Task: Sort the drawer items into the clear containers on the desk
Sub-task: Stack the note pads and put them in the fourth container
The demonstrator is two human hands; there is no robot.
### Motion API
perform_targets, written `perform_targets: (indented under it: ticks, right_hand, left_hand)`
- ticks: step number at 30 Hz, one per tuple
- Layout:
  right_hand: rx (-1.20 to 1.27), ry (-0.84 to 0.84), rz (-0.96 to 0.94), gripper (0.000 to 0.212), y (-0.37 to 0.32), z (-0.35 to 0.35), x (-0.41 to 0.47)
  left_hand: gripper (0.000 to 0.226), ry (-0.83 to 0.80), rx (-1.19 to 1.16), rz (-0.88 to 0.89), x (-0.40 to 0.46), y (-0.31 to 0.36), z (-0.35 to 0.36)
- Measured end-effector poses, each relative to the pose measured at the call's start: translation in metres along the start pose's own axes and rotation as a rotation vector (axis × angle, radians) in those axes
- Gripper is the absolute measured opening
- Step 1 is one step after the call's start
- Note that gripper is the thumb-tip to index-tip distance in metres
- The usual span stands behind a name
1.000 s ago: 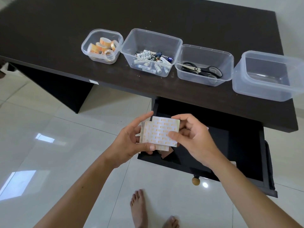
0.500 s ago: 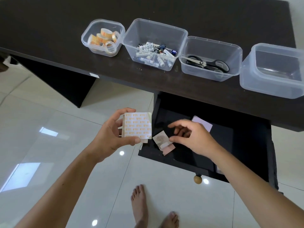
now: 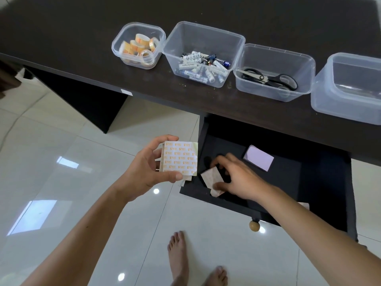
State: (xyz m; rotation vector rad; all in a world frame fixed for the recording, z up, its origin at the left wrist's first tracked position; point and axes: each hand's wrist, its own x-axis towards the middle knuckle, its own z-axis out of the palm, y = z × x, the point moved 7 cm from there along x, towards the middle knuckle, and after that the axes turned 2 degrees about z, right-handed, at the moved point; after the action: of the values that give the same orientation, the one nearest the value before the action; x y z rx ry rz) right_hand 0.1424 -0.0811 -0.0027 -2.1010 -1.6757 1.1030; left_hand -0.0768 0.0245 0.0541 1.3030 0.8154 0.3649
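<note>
Glossy pale floor tiles [image 3: 61, 182] below, bare feet [image 3: 179, 256] near the bottom edge. Dark brown wooden desk [image 3: 82, 38] above both hands, bearing four clear plastic containers in a row: small round-cornered tub [image 3: 159, 38] of tape rolls [image 3: 137, 47], deeper tub [image 3: 237, 44] of loose batteries [image 3: 203, 66], shallow tub [image 3: 309, 65] with black-handled scissors [image 3: 270, 78], large bare tub [image 3: 321, 96] farthest right. Open black drawer [image 3: 319, 182] under the desk, round wooden knob [image 3: 254, 225] on its front. Left hand [image 3: 144, 172] just outside the drawer, gripping a square stack of white sticky sheets with orange print [image 3: 179, 158] between thumb and fingers. Right hand [image 3: 237, 176] inside the drawer, blurred, fingers curled onto small beige paper pieces [image 3: 212, 176]; whether lifted or only touched, cannot tell. Lilac sticky-note pad [image 3: 258, 161] flat beyond the right hand.
</note>
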Motion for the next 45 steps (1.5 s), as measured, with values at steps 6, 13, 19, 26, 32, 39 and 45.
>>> perform_targets:
  ticks: [6, 13, 19, 26, 32, 39, 45]
  right_hand:
    - [0.157, 0.037, -0.002, 0.042, -0.003, -0.014, -0.019]
    - [0.619, 0.165, 0.009, 0.056, 0.001, -0.07, -0.069]
    - [0.771, 0.359, 0.013, 0.043, 0.017, -0.117, -0.109]
    - [0.819, 0.433, 0.036, 0.026, 0.029, -0.132, -0.119]
    - [0.813, 0.436, 0.023, 0.02, 0.03, -0.119, -0.106]
    - [0.684, 0.467, 0.076, 0.021, 0.032, -0.097, -0.086]
    - [0.703, 0.493, 0.095, 0.017, 0.04, -0.087, -0.079]
  left_hand:
    - [0.085, -0.018, 0.055, 0.027, 0.0, 0.007, 0.009]
    - [0.086, -0.105, 0.124, 0.094, 0.012, 0.031, 0.044]
    - [0.088, -0.184, 0.206, 0.132, 0.031, 0.029, 0.096]
    - [0.084, -0.261, 0.26, 0.113, 0.044, 0.017, 0.132]
    - [0.085, -0.271, 0.278, 0.069, 0.048, 0.003, 0.139]
    - [0.079, -0.303, 0.104, 0.1, 0.048, 0.004, 0.14]
    - [0.059, -0.301, 0.106, 0.066, 0.052, -0.003, 0.134]
